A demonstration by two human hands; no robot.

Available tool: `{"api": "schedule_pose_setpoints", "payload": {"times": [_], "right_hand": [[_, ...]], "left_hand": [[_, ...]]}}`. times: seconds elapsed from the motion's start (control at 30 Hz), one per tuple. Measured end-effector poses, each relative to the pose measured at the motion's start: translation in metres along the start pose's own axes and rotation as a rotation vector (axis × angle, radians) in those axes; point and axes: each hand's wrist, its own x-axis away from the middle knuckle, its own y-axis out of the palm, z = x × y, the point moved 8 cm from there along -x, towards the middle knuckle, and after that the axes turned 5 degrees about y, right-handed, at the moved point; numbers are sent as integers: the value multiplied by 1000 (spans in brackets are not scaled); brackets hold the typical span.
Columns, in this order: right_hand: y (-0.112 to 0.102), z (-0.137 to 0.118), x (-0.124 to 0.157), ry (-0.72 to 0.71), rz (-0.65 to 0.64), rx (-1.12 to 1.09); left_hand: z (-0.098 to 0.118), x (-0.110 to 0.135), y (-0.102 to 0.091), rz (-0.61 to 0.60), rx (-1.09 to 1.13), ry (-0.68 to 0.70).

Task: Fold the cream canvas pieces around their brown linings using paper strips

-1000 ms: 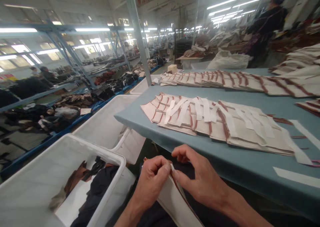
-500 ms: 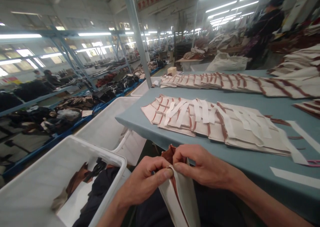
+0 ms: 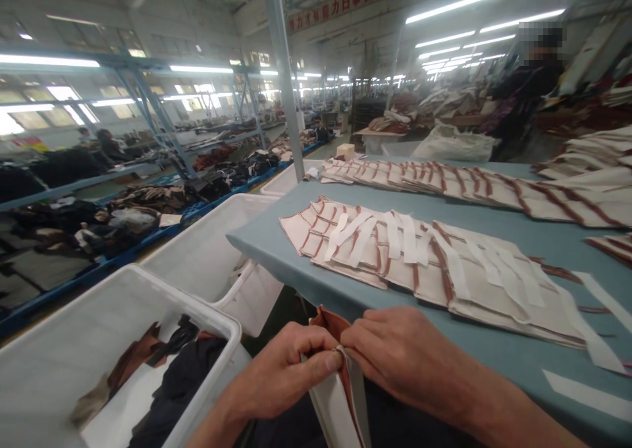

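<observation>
Both of my hands pinch the top edge of a cream fabric piece (image 3: pixel 336 402) with a reddish-brown lining, held upright below the table's near edge. My left hand (image 3: pixel 281 375) grips it from the left with thumb and fingers closed. My right hand (image 3: pixel 399 352) pinches it from the right, fingertips meeting the left thumb. On the blue-grey table (image 3: pixel 494 349) just beyond lies an overlapping row of cream pieces (image 3: pixel 419 257) with brown trim and white strips across them.
A white bin (image 3: pixel 64 349) with dark and brown scraps stands at lower left, another white bin (image 3: pixel 207 250) behind it. A second row of pieces (image 3: pixel 469 181) lies farther back. Loose white strips (image 3: pixel 587 395) lie at the right. A person in dark clothing (image 3: pixel 528 85) stands at far right.
My hands have stayed pinched on the fabric piece and drawn closer together at its top edge. The view has tilted slightly, so hands and table sit lower in frame.
</observation>
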Motion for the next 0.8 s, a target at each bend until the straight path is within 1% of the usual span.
{"api": "schedule_pose_setpoints", "payload": {"times": [0.07,0.2,0.27,0.37,0.43,0.47,0.57,0.6,0.67,0.73,0.8], "right_hand": [[4,8,-4,64,-45,-114],[16,26,-13,286,-171,-464],[21,30,-18,339,-222,-509],[25,33,-23,348,-270,-449],[26,36,-25,372,-250,-439],[25,38,-24,406,-211,-446],[27,47,-15,601,-67,-472],[31,47,-9,672,-53,-481],[43,44,2,787,-84,-499],[54,40,14,861,-113,-497],[61,38,24,922,-90,-498]], "left_hand": [[-1,-3,-1,11,20,-1],[-2,-11,-6,79,77,22],[-5,-15,-5,65,85,20],[-9,-19,-5,40,56,16],[-12,-19,-10,109,18,13],[-14,-19,-13,160,1,8],[-22,-15,-20,323,-11,0],[-24,-13,-21,362,-12,0],[-28,-8,-19,437,-23,1],[-31,-3,-14,496,-43,0],[-32,0,-8,538,-66,-1]]}}
